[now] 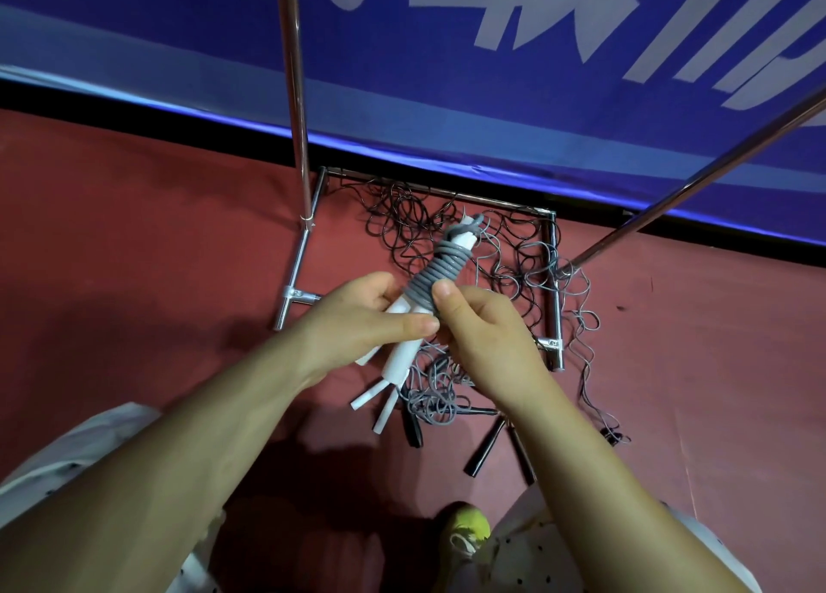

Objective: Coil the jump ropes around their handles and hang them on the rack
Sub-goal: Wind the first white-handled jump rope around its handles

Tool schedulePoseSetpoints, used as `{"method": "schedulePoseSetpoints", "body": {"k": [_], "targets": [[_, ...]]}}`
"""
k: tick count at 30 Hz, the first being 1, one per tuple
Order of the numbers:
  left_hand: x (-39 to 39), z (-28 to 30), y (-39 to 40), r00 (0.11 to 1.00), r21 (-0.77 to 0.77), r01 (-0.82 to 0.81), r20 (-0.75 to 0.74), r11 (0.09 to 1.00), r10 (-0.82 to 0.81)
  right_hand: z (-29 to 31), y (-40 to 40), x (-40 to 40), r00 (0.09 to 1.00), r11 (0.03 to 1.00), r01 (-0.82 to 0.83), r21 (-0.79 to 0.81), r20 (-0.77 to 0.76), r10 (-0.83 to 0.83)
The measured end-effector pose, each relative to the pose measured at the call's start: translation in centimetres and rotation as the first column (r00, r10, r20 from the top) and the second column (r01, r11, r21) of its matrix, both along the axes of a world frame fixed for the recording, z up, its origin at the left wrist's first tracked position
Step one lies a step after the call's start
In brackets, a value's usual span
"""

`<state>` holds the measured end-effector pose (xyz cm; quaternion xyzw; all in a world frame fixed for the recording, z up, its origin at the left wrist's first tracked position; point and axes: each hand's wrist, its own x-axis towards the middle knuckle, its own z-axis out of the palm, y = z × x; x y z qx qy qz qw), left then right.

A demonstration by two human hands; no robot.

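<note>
We hold the grey jump rope (436, 271) at the centre of the view, above the rack's base, its cord already wound in tight turns around the upper half of its two white handles (402, 351), which we keep pressed side by side so they act as one spool. Our left hand (357, 320) is curled around the handles from nine o'clock, thumb laid across them to stop them splaying or turning. Our right hand (478, 329) comes in from three o'clock and pinches the lowest turns of the coil between thumb and fingers, probably to keep the wrap from springing loose; we judge the winding on this rope nearly finished, with the hanging to come. Below the hands, toward six o'clock, a second pair of white handles (375, 407) lies on the red floor (156, 235) beside a loose grey cord (431, 402), and black handles (485, 452) point toward five o'clock. Toward twelve o'clock, tangled black cords (411, 217) fill the chrome base frame (554, 288) of the rack, left where we can reach them. The rack's upright poles (295, 92) rise at eleven and two o'clock before a blue banner (447, 101).
</note>
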<state>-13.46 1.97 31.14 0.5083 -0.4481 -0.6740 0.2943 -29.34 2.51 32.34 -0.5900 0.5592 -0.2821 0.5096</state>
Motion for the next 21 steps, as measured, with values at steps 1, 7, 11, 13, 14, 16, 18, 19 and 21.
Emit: {"method": "schedulePoseSetpoints", "body": {"k": [1,7,11,13,14,16,18,19,21], "targets": [[0.1,0.0,0.1,0.999,-0.007,0.000,-0.045,1.000,0.000,0.0,-0.1,-0.2,1.000,1.000,-0.011,0.010,0.016,0.011],[-0.3,-0.5,0.6,0.996,-0.197,-0.019,0.077,0.980,0.034,0.0,-0.5,-0.9,0.994,0.993,-0.068,0.093,0.086,0.060],[-0.2,-0.4,0.6,0.994,-0.168,-0.023,-0.112,0.986,0.004,-0.5,-1.2,-1.2,0.966,0.941,-0.100,0.325,0.259,0.013],[-0.4,-0.1,0.6,0.985,-0.165,0.020,-0.168,0.986,-0.048,-0.2,-1.3,-1.9,0.945,0.904,-0.144,0.404,0.327,0.005],[-0.5,0.0,0.7,0.980,-0.156,0.001,-0.194,0.988,-0.031,-0.2,-1.4,-2.3,0.941,0.883,-0.166,0.438,0.338,0.009],[-0.5,0.5,0.7,0.967,-0.109,-0.123,-0.237,0.986,0.095,-0.2,-1.5,-3.0,0.941,0.849,-0.211,0.484,0.335,0.044],[0.0,0.9,0.4,0.945,-0.049,-0.217,-0.261,0.975,0.197,-0.6,-1.7,-3.8,0.942,0.820,-0.249,0.516,0.324,0.083],[0.2,1.0,0.4,0.934,-0.019,-0.232,-0.284,0.973,0.217,-0.7,-1.6,-4.1,0.944,0.803,-0.268,0.532,0.311,0.109],[0.7,0.9,0.3,0.916,0.024,-0.225,-0.337,0.974,0.220,-0.9,-1.5,-4.5,0.935,0.761,-0.334,0.556,0.300,0.191]]}}
